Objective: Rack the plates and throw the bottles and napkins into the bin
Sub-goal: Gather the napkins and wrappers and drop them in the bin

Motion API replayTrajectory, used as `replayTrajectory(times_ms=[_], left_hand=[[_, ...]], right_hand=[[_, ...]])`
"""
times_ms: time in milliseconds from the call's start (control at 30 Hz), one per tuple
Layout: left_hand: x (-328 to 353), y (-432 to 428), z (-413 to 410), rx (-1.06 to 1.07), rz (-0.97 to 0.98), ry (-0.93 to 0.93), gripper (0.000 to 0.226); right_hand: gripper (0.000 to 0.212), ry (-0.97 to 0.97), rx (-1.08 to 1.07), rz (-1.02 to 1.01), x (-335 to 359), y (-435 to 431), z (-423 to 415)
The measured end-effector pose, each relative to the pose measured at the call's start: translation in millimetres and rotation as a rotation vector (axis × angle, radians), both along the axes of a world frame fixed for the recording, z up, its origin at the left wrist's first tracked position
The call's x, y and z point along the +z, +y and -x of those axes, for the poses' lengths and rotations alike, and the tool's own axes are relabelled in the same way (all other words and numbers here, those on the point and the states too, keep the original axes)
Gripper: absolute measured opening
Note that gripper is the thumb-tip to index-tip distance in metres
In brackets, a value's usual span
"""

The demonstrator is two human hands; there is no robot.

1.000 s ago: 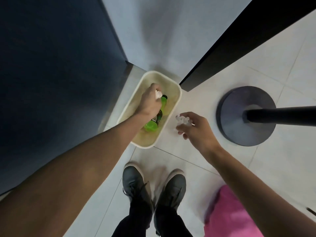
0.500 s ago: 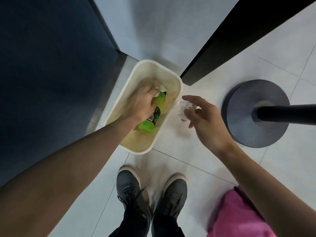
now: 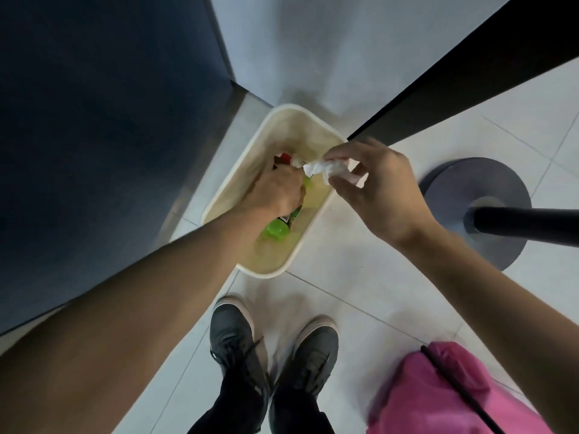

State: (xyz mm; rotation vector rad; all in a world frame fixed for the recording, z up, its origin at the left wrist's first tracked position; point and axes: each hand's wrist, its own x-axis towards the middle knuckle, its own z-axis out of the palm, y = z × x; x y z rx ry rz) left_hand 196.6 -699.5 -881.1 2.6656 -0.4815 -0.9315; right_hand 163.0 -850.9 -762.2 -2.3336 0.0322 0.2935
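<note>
Where a dark blue panel meets a pale wall, a cream bin [image 3: 300, 130] stands on the tiled floor [image 3: 344, 292], seen from straight above by the head camera. It is rectangular with rounded corners, and its long side runs away from the person.

Inside it, the left hand [image 3: 274, 192] reaches well below the rim with its back to the camera. Its fingers are curled round a green bottle [image 3: 276, 229], which it grips near the upper part. The bottle lies tilted in the bin, its rounded green base pointing toward the near end and a dark label showing just under the palm. Beyond the knuckles, at the far end of the bin, a small red piece [image 3: 284, 158] shows with a scrap of white touching it; what either belongs to cannot be told. The bin's near end shows bare yellowish bottom.

Over the bin's right rim, the right hand [image 3: 382, 189] pinches a crumpled white napkin [image 3: 322, 168] between thumb and fingertips. The napkin hangs above the bin's opening, just beside the left hand's knuckles.

Below the bin, two dark shoes [image 3: 235, 336] stand on the tiles. A pink bag [image 3: 432, 396] with a black strap sits at lower right. To the right of the bin, a round grey base [image 3: 454, 180] carries a black pole [image 3: 526, 222].
</note>
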Motion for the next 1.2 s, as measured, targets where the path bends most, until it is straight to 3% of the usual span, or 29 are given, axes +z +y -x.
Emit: replayTrajectory(times_ms=[167,333,433,900,1200], left_hand=[[8.2,39.3,27.6,0.052,0.163,-0.071,0.025],[29.3,55.7,51.6,0.208,0.241,0.032,0.037],[44.5,60.0,59.5,0.302,0.258,0.078,0.038],[212.5,70.3,101.9,0.847,0.552,0.276,0.019],[357.7,85.8,164.6,0.826,0.491,0.329,0.025]], right_hand=[[0.039,0.04,0.265,0.276,-7.1,22.1,-39.4],[0.065,0.299,0.427,0.504,-24.0,43.4,-67.6],[0.069,0.382,0.434,0.47,-19.1,49.8,-69.1],[0.03,0.374,0.37,0.133,126.3,47.4,33.9],[0.027,0.408,0.461,0.148,268.5,50.6,94.0]])
